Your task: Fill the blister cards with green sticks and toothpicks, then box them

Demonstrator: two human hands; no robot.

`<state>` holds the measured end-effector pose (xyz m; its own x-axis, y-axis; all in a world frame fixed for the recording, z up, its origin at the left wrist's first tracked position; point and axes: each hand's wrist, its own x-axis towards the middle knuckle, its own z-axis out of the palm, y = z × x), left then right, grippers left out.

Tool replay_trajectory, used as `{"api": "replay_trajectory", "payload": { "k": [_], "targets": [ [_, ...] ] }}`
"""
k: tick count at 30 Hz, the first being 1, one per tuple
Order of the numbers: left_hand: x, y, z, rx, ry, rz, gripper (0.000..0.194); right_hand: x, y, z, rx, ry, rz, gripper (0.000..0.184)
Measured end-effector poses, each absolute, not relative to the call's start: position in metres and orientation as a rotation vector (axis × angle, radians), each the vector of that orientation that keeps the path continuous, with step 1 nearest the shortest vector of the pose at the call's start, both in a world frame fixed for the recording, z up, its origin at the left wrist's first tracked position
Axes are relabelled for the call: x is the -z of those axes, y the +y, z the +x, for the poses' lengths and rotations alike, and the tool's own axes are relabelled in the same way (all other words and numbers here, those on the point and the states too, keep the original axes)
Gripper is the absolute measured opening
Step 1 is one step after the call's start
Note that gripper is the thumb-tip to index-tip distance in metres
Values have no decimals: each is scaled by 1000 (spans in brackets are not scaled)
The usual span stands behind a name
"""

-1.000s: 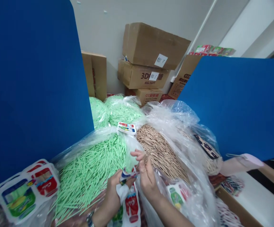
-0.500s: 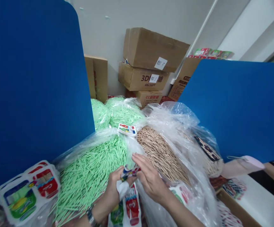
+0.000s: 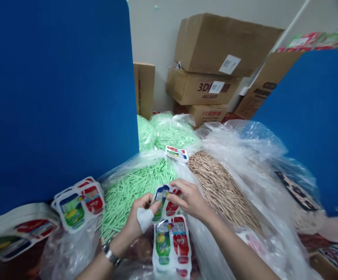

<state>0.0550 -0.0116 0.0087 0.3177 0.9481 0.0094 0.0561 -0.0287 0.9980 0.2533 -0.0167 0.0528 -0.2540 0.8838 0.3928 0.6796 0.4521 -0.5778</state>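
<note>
Both your hands pinch one printed packet [image 3: 165,199]: your left hand [image 3: 141,217] (thumb bandaged in white) grips its left edge, your right hand [image 3: 190,198] closes fingers over its top right. It sits above a stack of packets [image 3: 171,245], between the green sticks [image 3: 128,188] and the tan sticks [image 3: 223,190].

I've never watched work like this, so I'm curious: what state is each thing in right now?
Left hand: grips the printed pouch, thumb bandaged.
Right hand: pinches the pouch's top edge.
Printed pouch: held upright between both hands.
Green sticks bag: open, full.
Tan sticks bag: open, heaped.
Cardboard boxes: stacked, closed.
</note>
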Motion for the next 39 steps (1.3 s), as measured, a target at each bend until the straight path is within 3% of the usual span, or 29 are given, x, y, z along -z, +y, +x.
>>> {"api": "replay_trajectory", "payload": {
  "k": [5, 11, 16, 20, 22, 24, 27, 30, 39],
  "targets": [
    [-24, 2, 26, -1005, 1130, 1609, 24, -62, 16, 218, -82, -2142, -1199, 43],
    [-35, 16, -3, -953, 1135, 1739, 20, -65, 33, 198, -78, -2211, -1029, 32],
    [-35, 16, -13, -918, 1167, 1919, 33, -61, 37, 180, -1, -2288, -950, 34],
    [-26, 14, -26, -1008, 1351, 1855, 26, -57, 28, 177, -224, -2150, -886, 19],
    [-22, 12, -35, -1059, 1428, 1753, 28, -45, 22, 179, -281, -1996, -964, 26],
    [-17, 11, -44, -1092, 1486, 1639, 29, -23, 16, 180, -246, -2058, -1000, 19],
    [-12, 8, -49, -1104, 1487, 1523, 28, 15, 8, 173, -47, -2584, -898, 8],
    [-11, 5, -44, -1113, 1468, 1504, 28, 43, 4, 156, 148, -2931, -772, 11],
    [-14, 3, -31, -1120, 1451, 1439, 30, 75, 10, 129, 296, -3011, -606, 14]
  ]
}}
